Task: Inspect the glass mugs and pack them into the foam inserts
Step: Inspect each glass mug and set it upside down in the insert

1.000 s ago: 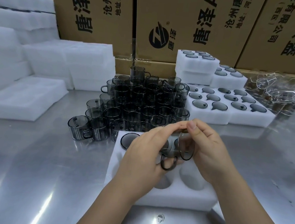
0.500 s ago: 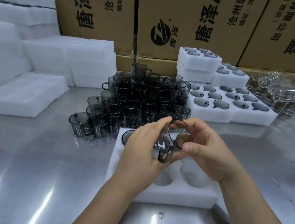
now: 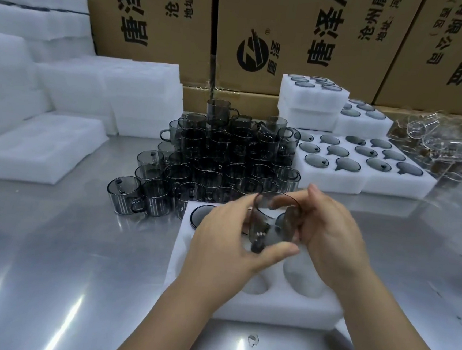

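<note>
Both hands hold one smoky grey glass mug (image 3: 271,223) above the white foam insert (image 3: 274,304) in front of me. My left hand (image 3: 226,244) grips it from the left, thumb under its base. My right hand (image 3: 328,233) grips it from the right, fingers over the rim. The mug is upright, tilted slightly. One mug (image 3: 202,217) sits in the insert's far left hole; two near holes are empty. A stack of grey mugs (image 3: 220,157) stands behind the insert.
Filled foam inserts (image 3: 365,161) lie at the back right, with two stacked blocks (image 3: 308,103) behind. Plain foam sheets (image 3: 42,141) are piled at the left. Clear glassware (image 3: 436,142) lies far right. Cardboard boxes (image 3: 306,36) line the back of the steel table (image 3: 63,258).
The mug has been turned in both hands, from lying on its side with the rim facing me to roughly upright. Both hands have shifted slightly lower over the insert.
</note>
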